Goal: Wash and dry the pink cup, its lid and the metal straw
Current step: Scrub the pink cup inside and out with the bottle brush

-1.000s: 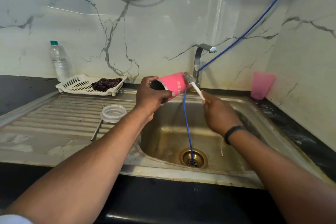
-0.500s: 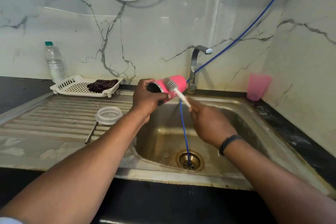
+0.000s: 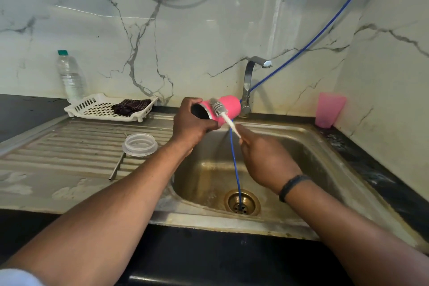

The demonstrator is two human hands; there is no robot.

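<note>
My left hand (image 3: pixel 191 122) grips the pink cup (image 3: pixel 228 105) near its dark mouth and holds it on its side above the sink (image 3: pixel 290 132). My right hand (image 3: pixel 264 158) holds the white handle of a bottle brush (image 3: pixel 219 110), whose bristles lie across the cup's outside close to the rim. The clear lid (image 3: pixel 140 144) lies flat on the ribbed drainboard (image 3: pixel 69 144). Just in front of the lid lies the metal straw (image 3: pixel 117 166), pointing toward me.
A steel tap (image 3: pixel 250 76) stands behind the cup, and a thin blue hose (image 3: pixel 235 169) hangs down into the drain (image 3: pixel 241 202). A white basket (image 3: pixel 102 109) with a dark cloth (image 3: pixel 130 106) and a water bottle (image 3: pixel 70 76) stand at the back left. A second pink tumbler (image 3: pixel 329 109) stands at the right corner.
The brush has slid along the cup from its base end toward the rim. Both hands stayed over the sink with their grips unchanged.
</note>
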